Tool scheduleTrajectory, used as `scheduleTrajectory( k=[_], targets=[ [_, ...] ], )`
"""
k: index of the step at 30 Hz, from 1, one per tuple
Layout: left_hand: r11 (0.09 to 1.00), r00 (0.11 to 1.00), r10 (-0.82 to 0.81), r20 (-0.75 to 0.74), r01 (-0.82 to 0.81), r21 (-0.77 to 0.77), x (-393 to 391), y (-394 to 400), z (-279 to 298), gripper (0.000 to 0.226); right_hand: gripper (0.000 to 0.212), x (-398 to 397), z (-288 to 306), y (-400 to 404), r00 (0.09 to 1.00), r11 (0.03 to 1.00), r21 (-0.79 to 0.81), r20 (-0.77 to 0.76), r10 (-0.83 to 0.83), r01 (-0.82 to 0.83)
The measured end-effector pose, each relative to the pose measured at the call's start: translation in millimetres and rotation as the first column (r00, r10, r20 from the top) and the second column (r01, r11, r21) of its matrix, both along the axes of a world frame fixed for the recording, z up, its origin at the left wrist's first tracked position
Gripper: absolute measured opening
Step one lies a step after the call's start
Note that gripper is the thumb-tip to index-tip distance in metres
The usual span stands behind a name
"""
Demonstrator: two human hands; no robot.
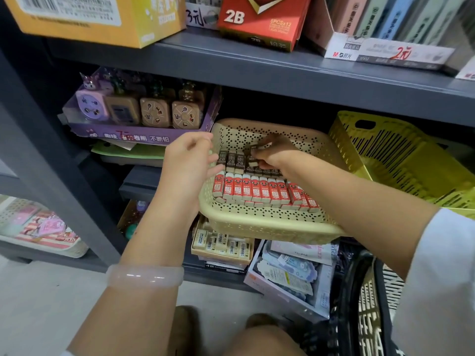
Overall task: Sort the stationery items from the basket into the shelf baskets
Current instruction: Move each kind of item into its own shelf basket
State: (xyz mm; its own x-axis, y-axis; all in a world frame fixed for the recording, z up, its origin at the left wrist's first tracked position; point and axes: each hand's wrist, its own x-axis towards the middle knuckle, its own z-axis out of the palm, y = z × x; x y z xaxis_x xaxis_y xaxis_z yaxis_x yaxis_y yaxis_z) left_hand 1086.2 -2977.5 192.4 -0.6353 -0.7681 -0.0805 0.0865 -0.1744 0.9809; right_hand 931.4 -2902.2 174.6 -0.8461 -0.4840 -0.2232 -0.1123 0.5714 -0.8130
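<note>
A beige perforated shelf basket (pixel 267 224) juts out from the middle shelf. Inside it lie a front row of red-wrapped erasers (pixel 259 188) and a back row of dark 2B erasers (pixel 232 159). My right hand (pixel 273 151) reaches into the basket from the right, fingers closed on a dark 2B eraser (pixel 253 150) at the back row. My left hand (pixel 189 163) rests at the basket's left rim, fingers apart, holding nothing. The black basket (pixel 359 299) stands at the lower right on the floor.
A yellow slatted basket (pixel 401 160) sits right of the beige one. A purple display box of sharpeners (pixel 138 116) stands to the left. Cartons line the upper shelf (pixel 257 65). Boxes of erasers (pixel 221 244) and stickers (pixel 290 276) lie below.
</note>
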Motion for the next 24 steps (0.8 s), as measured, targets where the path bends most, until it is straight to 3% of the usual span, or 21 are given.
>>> scheduleTrajectory(
  k=[5,10,14,19,24],
  targets=[
    [1.000,1.000,-0.013,0.000,0.013,-0.025,0.4,2.2,1.7,0.025,0.029,-4.4,-15.0,-15.0,0.999,0.981,0.191,-0.021,0.045,-0.041],
    [0.996,1.000,-0.002,0.011,0.003,-0.089,6.8,18.8,6.1,0.024,0.018,0.0,-1.2,4.7,0.991,0.998,0.060,0.135,0.017,-0.026],
    [0.977,0.995,-0.104,-0.001,0.102,-0.185,23.0,58.8,8.9,0.024,0.025,17.2,34.5,46.2,0.993,0.991,-0.109,0.074,0.088,-0.079],
    [0.850,0.887,-0.457,0.062,0.456,-0.265,38.0,128.6,-4.2,0.026,0.015,60.6,75.1,146.1,0.925,0.901,-0.228,0.007,0.379,-0.368],
    [0.647,0.722,-0.650,0.237,0.689,-0.326,30.2,200.6,-28.4,0.028,0.017,82.9,43.9,255.6,0.903,0.911,-0.047,0.115,0.413,-0.410]
  ],
)
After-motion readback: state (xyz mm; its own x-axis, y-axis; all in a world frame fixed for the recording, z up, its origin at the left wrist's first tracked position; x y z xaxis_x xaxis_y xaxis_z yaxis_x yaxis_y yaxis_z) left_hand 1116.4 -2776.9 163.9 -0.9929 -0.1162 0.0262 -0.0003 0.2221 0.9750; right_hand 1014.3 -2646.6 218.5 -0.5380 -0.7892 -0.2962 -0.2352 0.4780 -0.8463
